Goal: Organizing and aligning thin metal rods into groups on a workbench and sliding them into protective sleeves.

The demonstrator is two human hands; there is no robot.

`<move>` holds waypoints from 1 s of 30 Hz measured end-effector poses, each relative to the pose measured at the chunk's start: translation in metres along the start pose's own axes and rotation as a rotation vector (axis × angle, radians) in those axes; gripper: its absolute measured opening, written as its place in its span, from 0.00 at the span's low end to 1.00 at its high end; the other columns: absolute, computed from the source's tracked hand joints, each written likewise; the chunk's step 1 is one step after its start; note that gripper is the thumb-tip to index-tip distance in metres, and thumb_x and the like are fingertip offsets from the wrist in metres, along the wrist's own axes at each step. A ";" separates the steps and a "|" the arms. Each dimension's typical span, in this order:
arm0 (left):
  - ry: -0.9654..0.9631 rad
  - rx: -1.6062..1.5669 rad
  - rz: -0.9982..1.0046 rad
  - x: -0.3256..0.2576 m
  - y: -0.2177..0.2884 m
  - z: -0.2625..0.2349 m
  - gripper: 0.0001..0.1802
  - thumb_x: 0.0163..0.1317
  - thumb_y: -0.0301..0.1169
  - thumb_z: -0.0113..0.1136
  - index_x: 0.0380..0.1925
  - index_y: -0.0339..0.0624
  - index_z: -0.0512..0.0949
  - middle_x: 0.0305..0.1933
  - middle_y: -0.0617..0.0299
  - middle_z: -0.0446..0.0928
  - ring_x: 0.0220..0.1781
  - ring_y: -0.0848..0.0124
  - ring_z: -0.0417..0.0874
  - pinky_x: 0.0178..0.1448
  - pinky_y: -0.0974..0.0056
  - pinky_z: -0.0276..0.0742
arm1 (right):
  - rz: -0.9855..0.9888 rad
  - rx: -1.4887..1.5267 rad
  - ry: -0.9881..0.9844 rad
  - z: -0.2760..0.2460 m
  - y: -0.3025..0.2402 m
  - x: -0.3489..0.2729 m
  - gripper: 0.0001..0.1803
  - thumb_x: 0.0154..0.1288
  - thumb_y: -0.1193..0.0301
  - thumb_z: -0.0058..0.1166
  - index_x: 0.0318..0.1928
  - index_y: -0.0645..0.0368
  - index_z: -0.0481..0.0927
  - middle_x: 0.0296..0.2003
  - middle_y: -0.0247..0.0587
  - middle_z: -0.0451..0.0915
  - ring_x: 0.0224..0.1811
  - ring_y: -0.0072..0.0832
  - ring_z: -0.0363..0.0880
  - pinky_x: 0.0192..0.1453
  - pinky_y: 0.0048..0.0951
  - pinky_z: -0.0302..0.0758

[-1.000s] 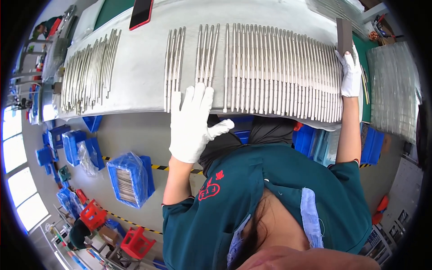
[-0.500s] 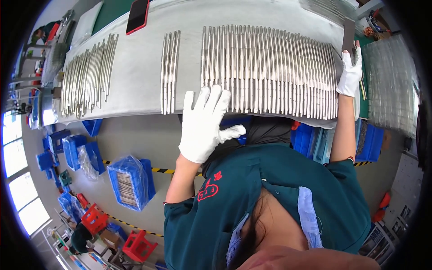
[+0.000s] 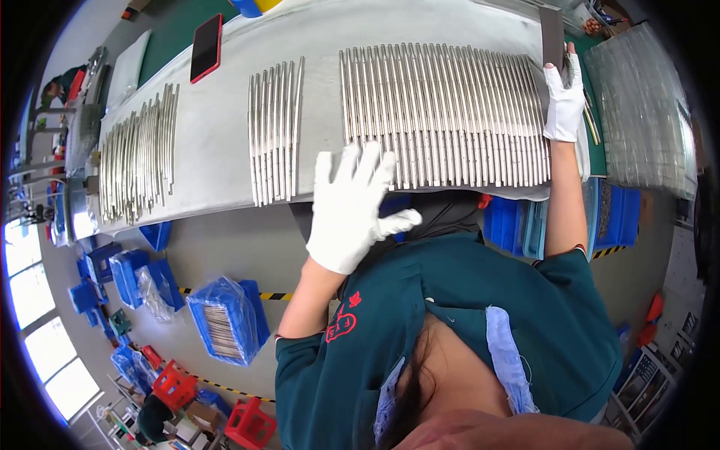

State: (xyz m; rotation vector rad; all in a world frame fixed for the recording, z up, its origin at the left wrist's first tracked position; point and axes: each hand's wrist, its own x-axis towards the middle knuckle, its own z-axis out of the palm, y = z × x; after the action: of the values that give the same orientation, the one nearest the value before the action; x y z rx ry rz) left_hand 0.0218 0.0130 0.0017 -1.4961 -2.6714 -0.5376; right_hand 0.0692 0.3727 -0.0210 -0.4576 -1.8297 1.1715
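So, the white-gloved left hand is splayed wide by the near ends of slim silver metal rods lined up on a pale cloth-covered surface. White-gloved right hand grips a dark grey rectangular bar by the row's far right corner.

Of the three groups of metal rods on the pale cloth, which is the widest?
The rightmost group, beside the right hand; it spreads far wider than the middle group and the leftmost group.
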 end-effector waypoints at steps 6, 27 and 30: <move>0.040 0.034 0.028 0.008 0.004 0.009 0.47 0.45 0.63 0.60 0.58 0.41 0.71 0.59 0.47 0.71 0.61 0.49 0.69 0.66 0.38 0.54 | 0.006 0.007 0.025 -0.005 0.005 0.001 0.34 0.64 0.73 0.59 0.68 0.61 0.61 0.58 0.46 0.72 0.56 0.25 0.73 0.59 0.24 0.69; 0.058 0.086 -0.022 0.000 -0.008 0.008 0.48 0.45 0.65 0.58 0.57 0.37 0.71 0.60 0.48 0.71 0.61 0.51 0.71 0.67 0.41 0.54 | -0.005 -0.011 0.003 -0.003 0.004 0.002 0.34 0.64 0.73 0.58 0.69 0.60 0.60 0.57 0.47 0.73 0.54 0.25 0.75 0.57 0.24 0.71; 0.048 0.049 0.006 0.004 -0.002 0.009 0.48 0.45 0.65 0.58 0.57 0.38 0.71 0.60 0.48 0.71 0.60 0.50 0.72 0.68 0.41 0.53 | 0.016 -0.007 0.003 -0.002 0.004 0.002 0.34 0.64 0.72 0.59 0.69 0.60 0.60 0.57 0.48 0.72 0.54 0.25 0.74 0.57 0.24 0.71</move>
State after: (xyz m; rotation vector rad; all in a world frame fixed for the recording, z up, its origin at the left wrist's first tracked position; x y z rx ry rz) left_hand 0.0191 0.0181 -0.0065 -1.4593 -2.6237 -0.4970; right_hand 0.0690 0.3768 -0.0236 -0.4785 -1.8312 1.1754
